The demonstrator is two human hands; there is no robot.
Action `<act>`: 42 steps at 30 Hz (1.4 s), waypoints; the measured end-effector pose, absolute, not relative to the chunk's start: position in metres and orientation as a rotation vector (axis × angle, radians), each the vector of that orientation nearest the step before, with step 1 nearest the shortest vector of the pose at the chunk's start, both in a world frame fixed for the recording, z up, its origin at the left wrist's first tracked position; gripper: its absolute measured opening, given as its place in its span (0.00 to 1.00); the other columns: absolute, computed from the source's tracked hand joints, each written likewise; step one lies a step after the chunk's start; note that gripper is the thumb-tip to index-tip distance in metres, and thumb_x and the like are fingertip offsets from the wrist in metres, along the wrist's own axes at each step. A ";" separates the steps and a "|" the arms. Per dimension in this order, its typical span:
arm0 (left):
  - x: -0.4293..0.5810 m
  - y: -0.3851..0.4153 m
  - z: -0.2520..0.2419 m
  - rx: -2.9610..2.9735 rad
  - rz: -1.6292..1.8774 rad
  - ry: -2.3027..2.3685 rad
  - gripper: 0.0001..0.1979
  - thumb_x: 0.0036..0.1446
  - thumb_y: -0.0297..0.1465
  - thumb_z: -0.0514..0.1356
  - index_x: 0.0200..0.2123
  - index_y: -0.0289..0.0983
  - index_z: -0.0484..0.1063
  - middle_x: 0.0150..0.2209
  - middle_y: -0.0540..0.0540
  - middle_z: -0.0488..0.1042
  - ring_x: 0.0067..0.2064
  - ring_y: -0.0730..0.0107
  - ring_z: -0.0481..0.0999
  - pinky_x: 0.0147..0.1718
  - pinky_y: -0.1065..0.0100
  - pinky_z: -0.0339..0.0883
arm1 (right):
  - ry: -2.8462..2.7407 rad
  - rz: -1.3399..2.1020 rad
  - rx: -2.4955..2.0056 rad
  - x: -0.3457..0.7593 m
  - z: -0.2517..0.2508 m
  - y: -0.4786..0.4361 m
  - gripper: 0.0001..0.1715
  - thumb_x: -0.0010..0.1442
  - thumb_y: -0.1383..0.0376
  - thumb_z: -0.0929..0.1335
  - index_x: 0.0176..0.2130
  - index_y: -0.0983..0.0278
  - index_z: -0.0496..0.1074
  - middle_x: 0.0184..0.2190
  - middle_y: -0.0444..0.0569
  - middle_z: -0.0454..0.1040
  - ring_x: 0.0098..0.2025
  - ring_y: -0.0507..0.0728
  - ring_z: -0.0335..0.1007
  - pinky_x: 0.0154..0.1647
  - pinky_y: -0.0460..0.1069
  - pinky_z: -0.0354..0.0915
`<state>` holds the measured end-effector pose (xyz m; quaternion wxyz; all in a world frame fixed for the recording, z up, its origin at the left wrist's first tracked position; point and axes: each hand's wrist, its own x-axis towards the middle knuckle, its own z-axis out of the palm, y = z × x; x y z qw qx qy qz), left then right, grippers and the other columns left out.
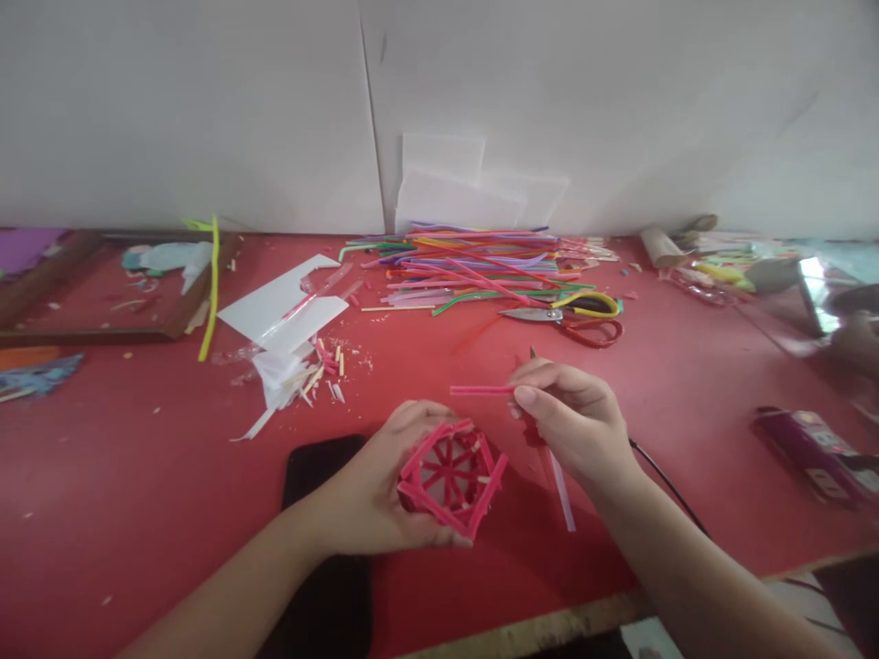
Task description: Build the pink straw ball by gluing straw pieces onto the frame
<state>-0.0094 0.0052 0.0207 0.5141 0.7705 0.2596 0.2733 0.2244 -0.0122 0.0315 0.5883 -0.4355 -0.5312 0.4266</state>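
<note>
My left hand (381,490) grips a small pink hexagonal wheel (453,476) made of straw pieces with spokes inside, just above the red table (137,476). My right hand (573,421) pinches a short pink straw piece (481,390) that points left, a little above the wheel. A red tool is also tucked in that hand; what it is I cannot tell. A pale straw (563,494) lies on the table under my right wrist.
A heap of coloured straws (473,265) lies at the back, with yellow-and-red scissors (577,316) in front. White paper and straw offcuts (295,357) sit to the left, beside a wooden tray (103,284). A dark phone (316,467) lies under my left arm. A purple box (810,448) is at right.
</note>
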 end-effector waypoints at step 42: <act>-0.004 0.006 0.035 1.563 0.530 0.529 0.25 0.43 0.43 0.74 0.38 0.39 0.67 0.41 0.48 0.58 0.46 0.62 0.65 0.41 0.65 0.73 | -1.588 0.894 -0.983 0.214 0.047 -0.025 0.06 0.54 0.72 0.75 0.32 0.61 0.79 0.29 0.44 0.76 0.31 0.49 0.73 0.31 0.44 0.72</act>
